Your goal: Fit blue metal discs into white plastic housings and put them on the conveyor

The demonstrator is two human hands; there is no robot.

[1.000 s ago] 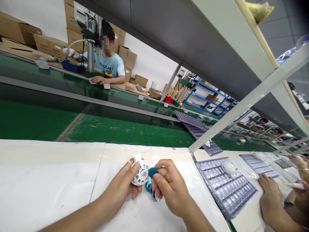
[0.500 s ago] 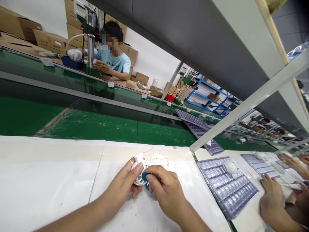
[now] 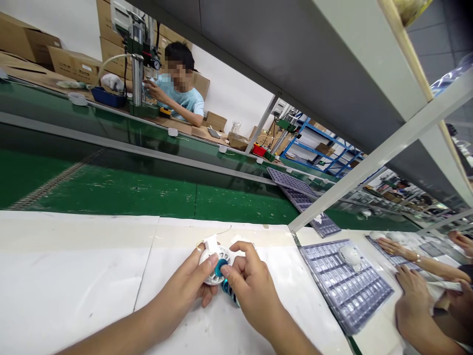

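Right hand [image 3: 248, 282]: since the earlier frame, my index finger is lifting clear; only my thumb is touching the blue disc [image 3: 220, 267].
Left hand [image 3: 194, 276]: I'm grasping the white case [image 3: 222, 253].
Disc: sitting mid-case.
Thumb: dragging sideways could be sliding it off-centre.

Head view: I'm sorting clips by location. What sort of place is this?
Probably a factory assembly line: there's a green conveyor belt, a machine across it, and cardboard boxes beyond.
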